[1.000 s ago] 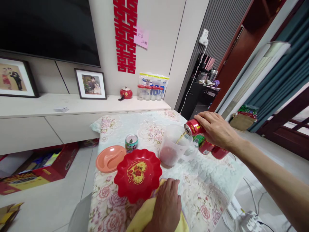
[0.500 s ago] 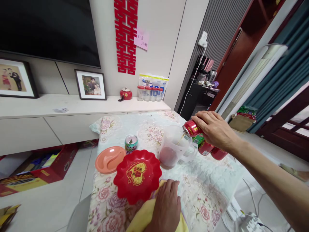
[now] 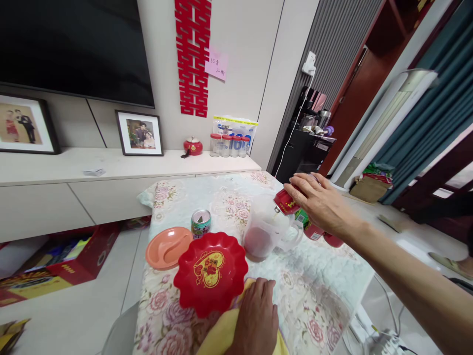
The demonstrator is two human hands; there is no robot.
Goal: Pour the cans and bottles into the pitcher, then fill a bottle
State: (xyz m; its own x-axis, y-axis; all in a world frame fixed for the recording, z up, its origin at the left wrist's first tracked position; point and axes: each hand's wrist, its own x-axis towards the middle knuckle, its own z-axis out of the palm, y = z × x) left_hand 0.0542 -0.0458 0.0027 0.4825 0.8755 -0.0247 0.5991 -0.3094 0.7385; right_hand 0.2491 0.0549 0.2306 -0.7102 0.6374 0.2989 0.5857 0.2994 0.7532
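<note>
In my right hand [image 3: 318, 203] is a red drink can [image 3: 287, 202], tipped mouth-down over a translucent plastic pitcher [image 3: 254, 217]. Reddish contents show through the pitcher's lower wall. My left hand [image 3: 256, 313] lies flat, palm down, on a yellow cloth [image 3: 221, 333] at the table's near side. Left of that hand is a red scalloped plate [image 3: 231, 288] with a gold print. An orange divided dish [image 3: 162, 249] and an opened turquoise can [image 3: 200, 227] stand beyond the plate. Partly hidden under my right hand are red cans [image 3: 314, 231] and a green item [image 3: 301, 217].
A floral cloth covers the table [image 3: 310, 291]. Behind it runs a white cabinet [image 3: 148, 167] with photo frames [image 3: 140, 133], a red pot [image 3: 192, 146] and several red-lidded jars [image 3: 225, 147]. An open red box [image 3: 84, 256] sits on the floor at left; cables [image 3: 388, 296] lie at right.
The red can is tipped more steeply and sits slightly lower and further left over the pitcher. The thin stream seen earlier is less distinct. My left hand has stayed put on the cloth.
</note>
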